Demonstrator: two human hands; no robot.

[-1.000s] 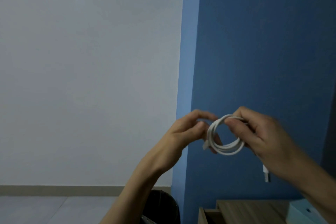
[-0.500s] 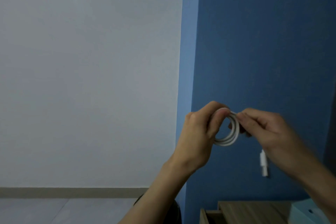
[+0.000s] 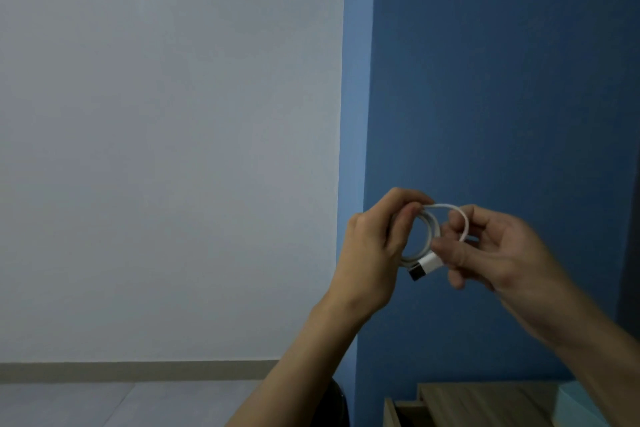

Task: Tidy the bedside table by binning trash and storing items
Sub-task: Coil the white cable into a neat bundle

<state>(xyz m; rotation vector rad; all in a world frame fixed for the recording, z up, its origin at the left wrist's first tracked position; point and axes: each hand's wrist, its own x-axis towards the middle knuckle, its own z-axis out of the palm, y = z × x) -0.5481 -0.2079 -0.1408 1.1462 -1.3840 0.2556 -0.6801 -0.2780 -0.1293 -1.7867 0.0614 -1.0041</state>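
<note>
A pale wall meets a blue one; both hands are raised before the corner. The cable (image 3: 431, 236) is coiled mid-air, the left hand (image 3: 372, 246) pinching the loops, the right hand (image 3: 498, 253) gripping the plug end. Coiling looks nearly finished; storing remains. Below, the table (image 3: 485, 402) and its open drawer (image 3: 398, 412) are well apart, with free air between.

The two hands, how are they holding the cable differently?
The left hand curls around the coiled cable, its back to the camera. The right hand is more open, palm showing, pinching a loop near the plug. Both grip the same cable.
</note>
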